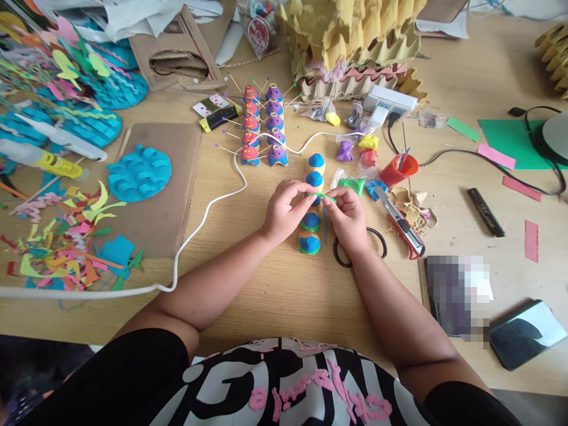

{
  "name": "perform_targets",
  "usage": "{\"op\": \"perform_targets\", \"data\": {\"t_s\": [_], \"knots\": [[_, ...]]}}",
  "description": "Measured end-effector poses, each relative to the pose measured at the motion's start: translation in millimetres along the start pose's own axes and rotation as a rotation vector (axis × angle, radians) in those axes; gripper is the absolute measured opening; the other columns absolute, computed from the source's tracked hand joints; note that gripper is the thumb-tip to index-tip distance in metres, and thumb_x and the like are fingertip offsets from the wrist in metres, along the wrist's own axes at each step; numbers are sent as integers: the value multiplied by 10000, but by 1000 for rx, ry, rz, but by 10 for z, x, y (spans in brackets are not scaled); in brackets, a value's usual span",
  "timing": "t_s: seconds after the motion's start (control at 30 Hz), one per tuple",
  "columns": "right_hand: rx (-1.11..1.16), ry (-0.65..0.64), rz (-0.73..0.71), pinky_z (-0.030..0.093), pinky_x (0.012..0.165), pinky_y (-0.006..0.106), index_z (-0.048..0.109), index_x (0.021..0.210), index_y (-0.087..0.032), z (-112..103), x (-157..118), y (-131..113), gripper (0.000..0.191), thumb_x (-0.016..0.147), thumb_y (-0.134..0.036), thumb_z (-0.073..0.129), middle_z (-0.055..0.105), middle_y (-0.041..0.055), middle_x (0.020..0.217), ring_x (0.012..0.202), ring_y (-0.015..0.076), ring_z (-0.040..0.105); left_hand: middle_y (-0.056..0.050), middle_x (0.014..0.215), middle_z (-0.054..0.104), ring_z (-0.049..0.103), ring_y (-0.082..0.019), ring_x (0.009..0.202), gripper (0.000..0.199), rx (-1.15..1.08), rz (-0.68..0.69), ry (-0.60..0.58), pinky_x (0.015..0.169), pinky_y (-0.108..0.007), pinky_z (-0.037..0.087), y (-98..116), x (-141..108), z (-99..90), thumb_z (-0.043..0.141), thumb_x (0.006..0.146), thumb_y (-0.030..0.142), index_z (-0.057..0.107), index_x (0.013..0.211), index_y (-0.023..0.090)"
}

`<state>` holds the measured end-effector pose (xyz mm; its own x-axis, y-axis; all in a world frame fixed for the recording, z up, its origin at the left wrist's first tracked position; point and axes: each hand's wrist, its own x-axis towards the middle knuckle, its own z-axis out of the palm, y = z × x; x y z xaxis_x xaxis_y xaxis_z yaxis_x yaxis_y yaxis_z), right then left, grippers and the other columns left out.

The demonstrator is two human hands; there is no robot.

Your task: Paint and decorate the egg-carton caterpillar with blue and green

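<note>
Closest to us is our own shirt (284,390), black with pale shapes and puffy pink lettering, and past it both our forearms reach over the wooden table (248,296). Our left hand (286,210) has one end of a thin green strip (317,194) pinched between thumb and fingertip, and our right hand (347,216) nips the other end the same way. So the strip sits between our two hands, right in front of us, over the row of blue-topped cups (310,222) as we see it. We can't tell from this angle if it touches one.

Looks like modelling clay to us, so we'd bet it's next to weightless, soft and super easy to dent. Tug from both ends and it'd probably thin out and snap. Best hold, we reckon, is finger pads near the ends, barely any pressure. It's likely a bit tacky rather than slippery, so it might cling to our skin.

Those cups look like cut egg carton: light, stiffish, but crushable. We'd take them by the bare sides, since the blue caps and the green edging on the nearest ones could smear. More green clay (352,186) lies just beyond our right hand, with a cutter (403,225) off to the right.
</note>
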<state>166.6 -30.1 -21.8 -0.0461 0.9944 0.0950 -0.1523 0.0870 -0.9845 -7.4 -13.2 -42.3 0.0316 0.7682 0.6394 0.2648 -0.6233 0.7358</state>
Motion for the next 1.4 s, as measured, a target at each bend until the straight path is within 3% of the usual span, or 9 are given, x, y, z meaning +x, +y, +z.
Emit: {"op": "perform_targets", "data": {"t_s": [0.23, 0.43, 0.83, 1.0, 1.17, 1.3, 1.4], "knots": [[-173, 42, -1, 400, 615, 300, 689, 778, -233, -32, -39, -51, 653, 869, -878, 746, 513, -49, 624, 601, 116, 423, -28, 957, 791, 733, -177, 961, 192, -36, -32, -13, 926, -351, 576, 39, 16, -16, 706, 1090, 389, 741, 975, 240], [-193, 14, 46, 361, 579, 309, 596, 632, -227, -33, -71, -78, 766, 894, -946, 623, 451, -37, 574, 590, 122, 439, -19, 853, 740, 717, -180, 892, 371, -63, -55, -44, 933, -391, 557, 87, 40, -34, 615, 1134, 444, 668, 833, 234], [-21, 39, 5, 374, 581, 288, 547, 913, -286, 4, -2, -4, 617, 799, -783, 894, 488, -73, 722, 616, 116, 394, -56, 1029, 794, 719, -200, 1009, 324, 28, -121, 2, 935, -377, 579, 18, 7, -11, 679, 1075, 567, 748, 1041, 251], [-79, 60, -10, 374, 602, 301, 569, 772, -257, -24, -22, -4, 627, 818, -812, 858, 480, -67, 651, 601, 110, 375, -54, 1003, 788, 711, -203, 989, 328, 3, -127, 1, 949, -392, 570, 35, 13, -19, 662, 1088, 560, 739, 1005, 253], [-161, 53, -8, 368, 588, 312, 627, 652, -233, -53, -46, -16, 713, 886, -902, 699, 442, -52, 554, 562, 115, 406, -48, 956, 772, 729, -205, 981, 375, -39, -109, 16, 984, -417, 568, 66, 25, -30, 643, 1105, 539, 699, 881, 244], [-184, 38, 1, 367, 570, 315, 615, 624, -233, -50, -53, -33, 750, 893, -932, 650, 425, -50, 530, 534, 115, 394, -59, 938, 762, 735, -217, 981, 502, -28, -145, -8, 994, -437, 577, 84, 32, -33, 589, 1112, 610, 661, 779, 242], [-196, 45, -1, 368, 581, 314, 600, 633, -235, -45, -51, -31, 740, 899, -924, 651, 435, -46, 550, 559, 121, 406, -55, 942, 766, 734, -214, 982, 482, -20, -145, -6, 996, -435, 579, 86, 35, -32, 588, 1110, 617, 671, 813, 247]]}}
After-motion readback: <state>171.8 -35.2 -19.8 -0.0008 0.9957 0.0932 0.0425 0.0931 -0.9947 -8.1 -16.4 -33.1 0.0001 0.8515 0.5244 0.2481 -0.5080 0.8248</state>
